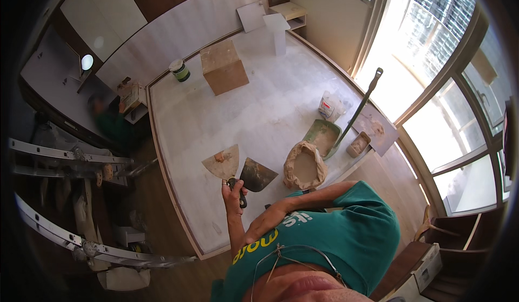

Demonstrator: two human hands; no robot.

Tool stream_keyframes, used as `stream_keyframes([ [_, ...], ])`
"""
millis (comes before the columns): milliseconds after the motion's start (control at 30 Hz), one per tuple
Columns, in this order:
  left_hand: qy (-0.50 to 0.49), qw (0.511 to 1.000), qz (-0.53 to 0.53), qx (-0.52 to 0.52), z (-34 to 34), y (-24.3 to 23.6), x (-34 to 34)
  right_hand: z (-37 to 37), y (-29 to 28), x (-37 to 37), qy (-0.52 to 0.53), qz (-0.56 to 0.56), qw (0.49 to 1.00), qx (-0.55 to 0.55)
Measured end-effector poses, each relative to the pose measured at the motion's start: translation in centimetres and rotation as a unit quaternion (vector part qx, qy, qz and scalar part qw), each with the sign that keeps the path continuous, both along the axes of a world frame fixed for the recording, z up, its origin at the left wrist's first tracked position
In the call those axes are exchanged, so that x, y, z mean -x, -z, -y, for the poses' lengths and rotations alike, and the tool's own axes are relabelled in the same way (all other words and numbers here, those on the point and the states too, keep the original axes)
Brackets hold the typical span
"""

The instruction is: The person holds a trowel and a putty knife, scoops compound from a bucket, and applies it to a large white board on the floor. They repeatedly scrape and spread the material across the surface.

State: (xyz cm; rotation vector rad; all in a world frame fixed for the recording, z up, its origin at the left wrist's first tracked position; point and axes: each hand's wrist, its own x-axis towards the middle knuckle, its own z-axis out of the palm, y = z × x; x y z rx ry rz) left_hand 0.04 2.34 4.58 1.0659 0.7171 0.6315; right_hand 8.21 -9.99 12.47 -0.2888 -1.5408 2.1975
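My left hand is closed around the handles of two wide putty knives, one with a pale, stained blade, the other with a dark blade. My right hand reaches across my body and rests with fingers extended against my left forearm by the green shirt. Right of the knives stands an open bag of beige powder, with a green scoop or dustpan and long pole behind it, a small scuffed container and a plastic package.
A white platform carries a cardboard box, a bucket and a white pedestal. Aluminium ladders lie at left. A blurred person in green is at the left wall. Bright glazed doors line the right.
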Motion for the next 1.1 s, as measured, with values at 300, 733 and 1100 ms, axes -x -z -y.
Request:
stream_keyframes([
  [300, -0.033, 0.999, 0.022, 0.003, 1.1, -0.1, 0.5, -2.2, 5.7, 3.5, -0.119, 0.035, 0.987, 0.1],
  [733, -0.069, 0.998, 0.005, -0.014, 0.0, 0.4, 2.9, 1.2, 3.5, -3.0, 0.009, -0.027, 0.997, -0.067],
  [1100, -0.05, 0.998, 0.022, -0.012, 1.5, 0.0, 2.0, 1.5, 3.8, -2.2, 0.018, -0.005, 0.999, -0.043],
])
